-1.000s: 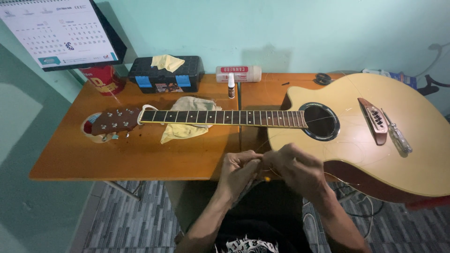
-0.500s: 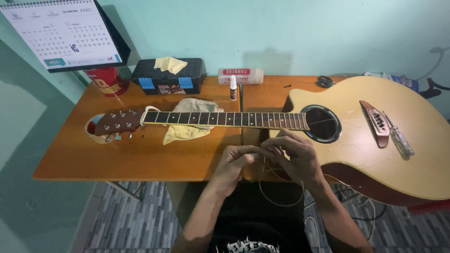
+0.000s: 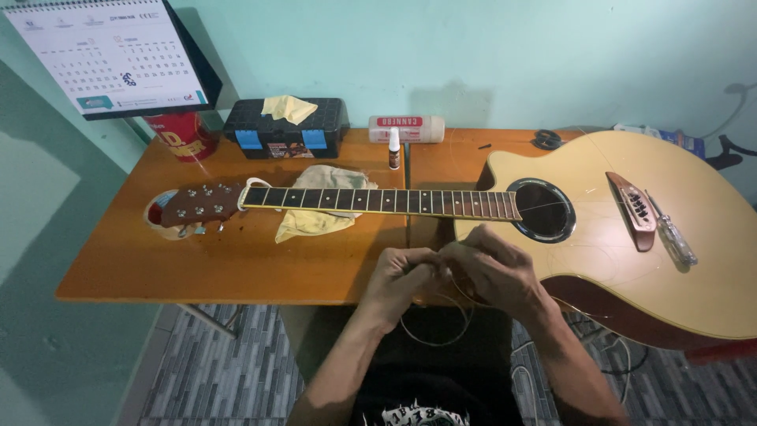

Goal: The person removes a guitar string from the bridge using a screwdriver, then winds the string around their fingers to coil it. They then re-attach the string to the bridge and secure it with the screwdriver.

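An acoustic guitar (image 3: 599, 237) lies flat across the wooden table (image 3: 236, 260), its headstock (image 3: 193, 207) to the left and its body to the right. My left hand (image 3: 402, 278) and my right hand (image 3: 493, 268) meet at the table's front edge, just below the neck joint. Both pinch a thin coiled guitar string (image 3: 434, 335) whose loop hangs down under my hands. A yellow cloth (image 3: 315, 217) lies under the neck.
At the back stand a black toolbox (image 3: 284, 130) with a yellow rag on it, a red cup (image 3: 181, 134), a small dropper bottle (image 3: 393, 150) and a white tube (image 3: 406, 128). A screwdriver (image 3: 672, 233) rests on the guitar top. A calendar (image 3: 110, 55) leans at the back left.
My hands have stayed together at the table's front edge, working the string; the loop below them now hangs more visibly. The view has shifted slightly.
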